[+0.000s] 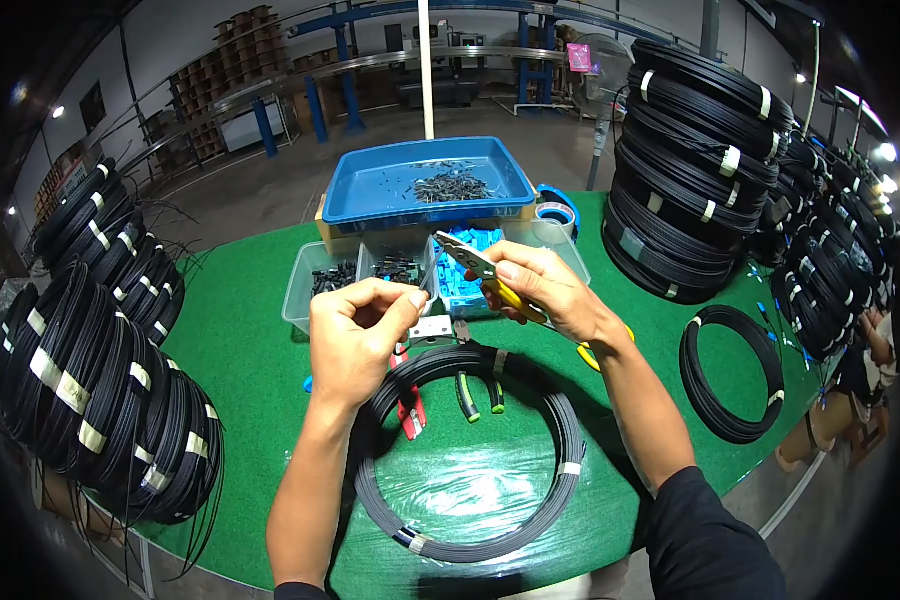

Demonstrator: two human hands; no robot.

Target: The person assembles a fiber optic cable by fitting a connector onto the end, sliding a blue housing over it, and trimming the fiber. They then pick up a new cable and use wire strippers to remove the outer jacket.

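My left hand is closed in a pinch on the thin end of a black cable, just above the cable coil. My right hand grips yellow-handled scissors, their blades slightly parted and pointing up left toward the cable end. The coil, bound with white tape, lies on the green table under both wrists. Inside the ring rest a red tool and a tool with green-and-black handles; its head is partly hidden by the coil.
Behind my hands stand clear bins with black and blue small parts, and a blue tray holding cut scraps. Stacked coils rise at left and right. A single coil lies right. A tape roll sits behind.
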